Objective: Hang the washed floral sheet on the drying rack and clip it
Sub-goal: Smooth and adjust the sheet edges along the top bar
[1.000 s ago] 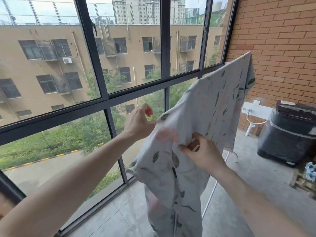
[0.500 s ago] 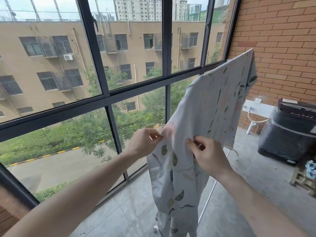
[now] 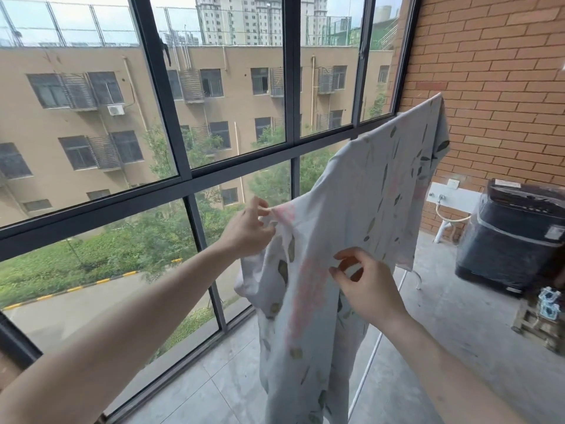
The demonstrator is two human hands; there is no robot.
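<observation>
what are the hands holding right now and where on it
Both pinch the floral sheet: the left hand at its near top edge, the right hand at a fold just below.

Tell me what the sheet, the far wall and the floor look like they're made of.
Sheet: thin woven fabric, likely cotton, matte; it drapes and creases softly. Wall: red brick with pale mortar lines. Floor: grey tiles, slightly glossy, with straight joints showing.

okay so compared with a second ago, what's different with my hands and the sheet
The left hand moved from behind the floral sheet to its near top edge and now pinches it. The right hand kept pinching a fold but shifted its grip. The hands now hold the near edge spread apart. The sheet's far end stays draped high by the brick wall; the washing machine is unmoved.
</observation>
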